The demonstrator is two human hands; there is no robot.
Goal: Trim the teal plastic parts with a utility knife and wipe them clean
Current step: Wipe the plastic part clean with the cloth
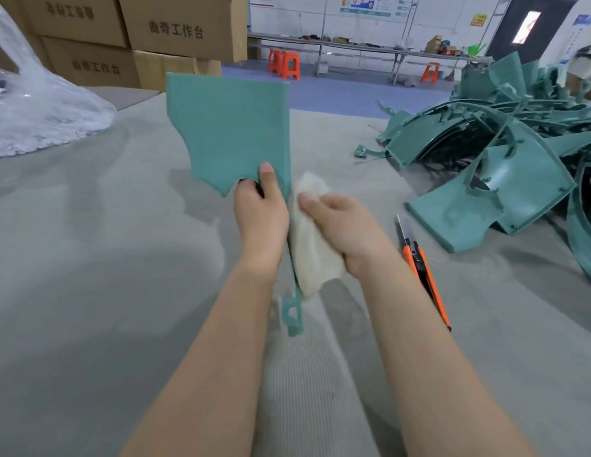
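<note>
The panel (231, 133) and the pile of parts (505, 150) are teal; the cloth (312, 249) is off-white. The knife (421, 265) is orange and black, the surface (89, 291) grey with fine ribbing.

Bright, even overhead light is washing the scene, and soft grey shadows are pooling on the mat (89, 291). The right hand (347, 232) is smearing with slight motion blur. Frame edges are bending, wide-angle.
</note>
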